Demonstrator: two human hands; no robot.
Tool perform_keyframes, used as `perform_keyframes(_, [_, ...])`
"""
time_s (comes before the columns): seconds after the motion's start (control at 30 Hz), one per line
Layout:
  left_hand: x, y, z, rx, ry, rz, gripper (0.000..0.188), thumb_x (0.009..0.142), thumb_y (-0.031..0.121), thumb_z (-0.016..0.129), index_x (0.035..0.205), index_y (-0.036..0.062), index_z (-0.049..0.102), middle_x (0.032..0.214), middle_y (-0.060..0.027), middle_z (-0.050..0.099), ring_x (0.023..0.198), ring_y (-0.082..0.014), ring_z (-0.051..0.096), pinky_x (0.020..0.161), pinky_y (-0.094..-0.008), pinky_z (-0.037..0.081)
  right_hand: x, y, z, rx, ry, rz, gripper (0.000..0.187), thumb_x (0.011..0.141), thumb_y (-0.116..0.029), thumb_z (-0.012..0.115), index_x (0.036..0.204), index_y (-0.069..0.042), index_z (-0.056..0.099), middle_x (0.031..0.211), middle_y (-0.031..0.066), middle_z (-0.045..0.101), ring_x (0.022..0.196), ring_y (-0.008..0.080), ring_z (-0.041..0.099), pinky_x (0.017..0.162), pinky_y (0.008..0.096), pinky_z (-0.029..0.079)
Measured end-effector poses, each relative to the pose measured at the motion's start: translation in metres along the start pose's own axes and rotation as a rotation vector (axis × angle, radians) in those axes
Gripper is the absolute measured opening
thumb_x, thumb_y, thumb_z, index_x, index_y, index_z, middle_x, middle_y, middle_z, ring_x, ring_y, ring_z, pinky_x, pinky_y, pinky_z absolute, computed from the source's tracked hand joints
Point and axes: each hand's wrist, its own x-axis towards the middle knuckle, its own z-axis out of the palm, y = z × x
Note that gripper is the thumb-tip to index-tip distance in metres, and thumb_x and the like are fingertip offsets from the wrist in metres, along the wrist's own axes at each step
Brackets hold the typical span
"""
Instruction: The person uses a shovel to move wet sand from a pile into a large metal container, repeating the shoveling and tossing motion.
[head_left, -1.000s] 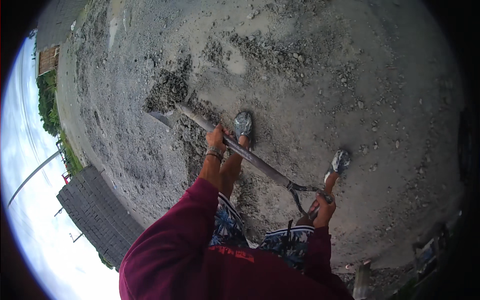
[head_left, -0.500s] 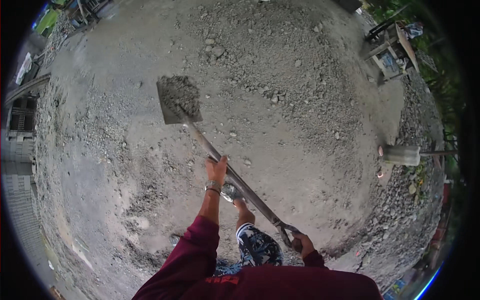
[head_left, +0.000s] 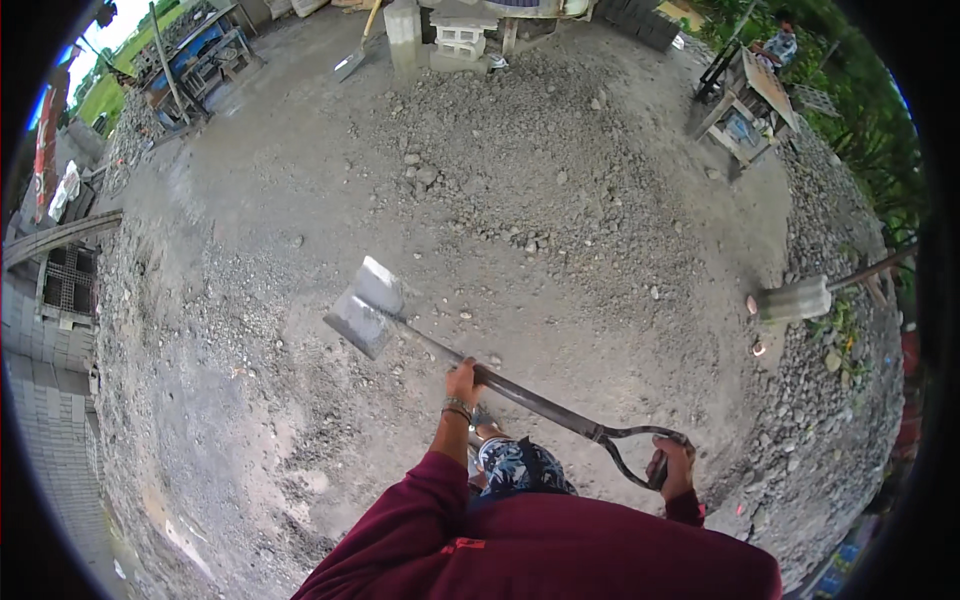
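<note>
Across the middle of the view I hold a shovel [head_left: 540, 403] with a dark shaft and a square metal blade. My left hand [head_left: 463, 381] is wrapped round the shaft partway down, with a watch or band at the wrist. At the upper end, my right hand [head_left: 675, 464] grips the dark D-shaped handle. The blade [head_left: 367, 306] points to the far left, tilted above the grey ground, and its bright face carries no visible load. Gravel and loose grit [head_left: 520, 190] lie beyond the blade.
A wooden stand [head_left: 745, 110] is at the far right, near plants. A grey cylinder on a pole [head_left: 795, 300] lies at the right. Hollow blocks [head_left: 460, 40] and another shovel [head_left: 352, 63] are at the back. Stacked blocks [head_left: 45, 370] line the left side.
The gravel on the blade is gone. The blade has turned and dropped nearer, while the handle has swung to the right and up. My view now reaches farther ahead.
</note>
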Motion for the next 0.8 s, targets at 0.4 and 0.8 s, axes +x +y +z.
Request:
perform_keyframes(0.4, [-0.213, -0.026, -0.292, -0.164, 0.305, 0.225, 0.055, 0.09, 0.036, 0.059, 0.134, 0.0056, 0.046, 0.103, -0.0183, 0.066, 0.075, -0.0236, 0.066, 0.062, -0.0372, 0.057, -0.098, 0.1, 0.31, -1.051, -1.53, -1.486, 0.031, 0.069, -0.017, 0.065, 0.097, -0.008, 0.058, 0.084, 0.0152, 0.067, 0.076, 0.0379, 0.066, 0.066, 0.0483, 0.051])
perform_keyframes(0.8, [-0.45, -0.324, -0.371, -0.829, 1.331, 0.01, 0.014, 0.087, 0.016, 0.044, 0.08, 0.0079, 0.054, 0.068, -0.0114, 0.057, 0.055, -0.0234, 0.057, 0.039, -0.0364, 0.04, -0.219, 0.149, 0.362, -1.378, -1.841, -1.501, 0.033, 0.078, -0.029, 0.069, 0.1, -0.006, 0.06, 0.087, 0.0205, 0.069, 0.085, 0.0416, 0.066, 0.075, 0.0519, 0.051])
